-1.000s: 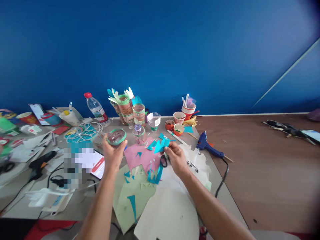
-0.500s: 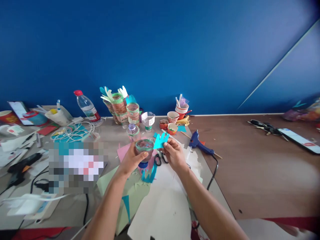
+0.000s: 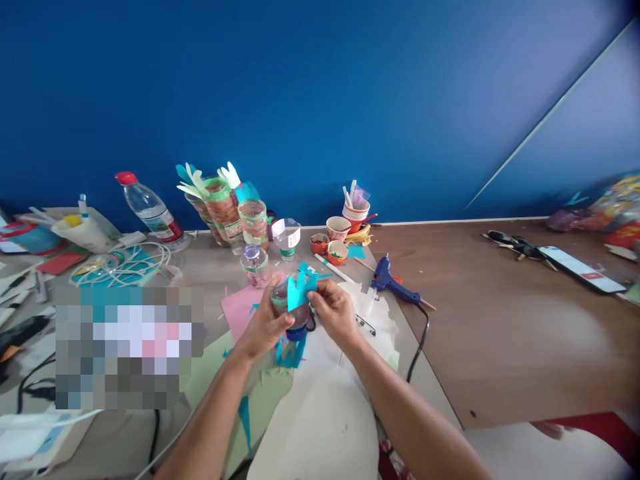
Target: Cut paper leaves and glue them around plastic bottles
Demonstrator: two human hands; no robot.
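My left hand (image 3: 265,323) is wrapped round a cut-off clear plastic bottle top (image 3: 301,316), tilted with its blue cap downward. Between the thumb and fingers of my right hand (image 3: 336,311) is a turquoise paper cutout (image 3: 299,291) with a jagged, finger-like edge. The cutout lies over the front of the bottle top and hides part of it; I cannot tell whether it is stuck there. Below my hands are turquoise paper scraps (image 3: 291,353), pink paper (image 3: 241,311) and green paper (image 3: 235,363). The scissors are mostly hidden behind the bottle top and my right hand.
A blue glue gun (image 3: 393,283) with a black cord lies to the right. Paper-trimmed bottle pieces (image 3: 223,205) and small paper cups (image 3: 338,252) stand at the back. A red-capped water bottle (image 3: 153,212) leans at back left. A phone (image 3: 580,268) lies far right.
My right hand has brought the turquoise cutout left against the front of the bottle top. The bottle top has tilted. The view has shifted slightly to the right.
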